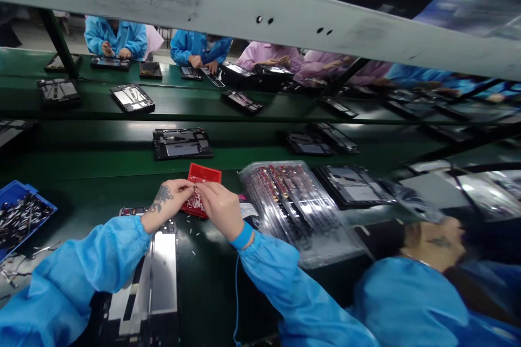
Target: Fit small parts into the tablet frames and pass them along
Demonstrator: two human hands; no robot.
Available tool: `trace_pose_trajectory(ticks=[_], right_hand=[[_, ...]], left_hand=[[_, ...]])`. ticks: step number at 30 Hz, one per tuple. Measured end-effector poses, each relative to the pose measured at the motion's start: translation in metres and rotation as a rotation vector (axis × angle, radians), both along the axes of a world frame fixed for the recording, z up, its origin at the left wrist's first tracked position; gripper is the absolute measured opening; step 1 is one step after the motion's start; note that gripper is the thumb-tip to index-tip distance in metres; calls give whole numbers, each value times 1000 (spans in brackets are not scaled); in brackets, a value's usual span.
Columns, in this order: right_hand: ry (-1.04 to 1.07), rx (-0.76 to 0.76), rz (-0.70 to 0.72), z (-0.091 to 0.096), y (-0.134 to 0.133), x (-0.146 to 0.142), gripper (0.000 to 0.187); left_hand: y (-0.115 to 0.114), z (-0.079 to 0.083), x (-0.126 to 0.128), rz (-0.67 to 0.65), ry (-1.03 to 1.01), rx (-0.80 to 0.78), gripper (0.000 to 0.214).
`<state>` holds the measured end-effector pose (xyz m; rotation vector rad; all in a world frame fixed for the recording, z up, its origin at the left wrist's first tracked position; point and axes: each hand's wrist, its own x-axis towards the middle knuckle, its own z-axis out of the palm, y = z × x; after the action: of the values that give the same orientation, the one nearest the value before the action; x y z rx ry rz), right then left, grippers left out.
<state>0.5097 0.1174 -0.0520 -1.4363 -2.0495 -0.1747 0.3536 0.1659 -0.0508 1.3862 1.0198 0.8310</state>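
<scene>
My left hand (pixel 167 203) and my right hand (pixel 220 207) meet over a small red tray (pixel 205 174) of tiny parts on the green bench. Both pinch at one small piece between their fingertips; it is too small to name. A blue wrist strap (pixel 243 237) with a cord sits on my right wrist. Below my left arm lies a flat device frame (pixel 157 276) with silver and black panels. Small white bits are scattered on the bench beside it.
A blue bin (pixel 18 214) of dark parts stands at the left. Clear plastic trays (pixel 295 203) of components lie to the right. A co-worker's blue sleeve and hand (pixel 435 244) are at lower right. Device frames (pixel 182 143) ride the belt; people work on the far side.
</scene>
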Motion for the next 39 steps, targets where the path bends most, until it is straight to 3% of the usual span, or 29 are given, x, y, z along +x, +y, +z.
trace_pose_trajectory(ticks=[3, 6, 12, 18, 22, 24, 28, 31, 33, 39], right_hand=[[-144, 36, 35, -2, -1, -2, 25], [-152, 45, 49, 1, 3, 0, 24], [-104, -2, -268, 12, 4, 4, 39], [82, -132, -118, 10, -15, -55, 16], [227, -229, -79, 5, -16, -96, 22], [478, -342, 13, 5, -15, -106, 29], [1103, -888, 140, 8, -19, -121, 37], [1260, -1136, 148, 7, -30, -135, 41], [1185, -1145, 163, 6, -40, -143, 38], [574, -813, 284, -5, -72, -148, 33]], left_hand=[[-2, 2, -3, 17, 34, 87, 13], [-4, 4, -6, 21, 30, 102, 13], [-3, 3, -17, 79, -99, -89, 15], [-17, 7, -33, 239, -284, -188, 22], [-33, 17, -50, 289, -343, -207, 23], [-42, 22, -69, 280, -381, -211, 31], [-64, 16, -117, 322, -317, -219, 41], [-83, 3, -145, 282, -183, -270, 27], [-96, -4, -157, 236, -104, -267, 23], [-137, -16, -179, 124, 265, -103, 28]])
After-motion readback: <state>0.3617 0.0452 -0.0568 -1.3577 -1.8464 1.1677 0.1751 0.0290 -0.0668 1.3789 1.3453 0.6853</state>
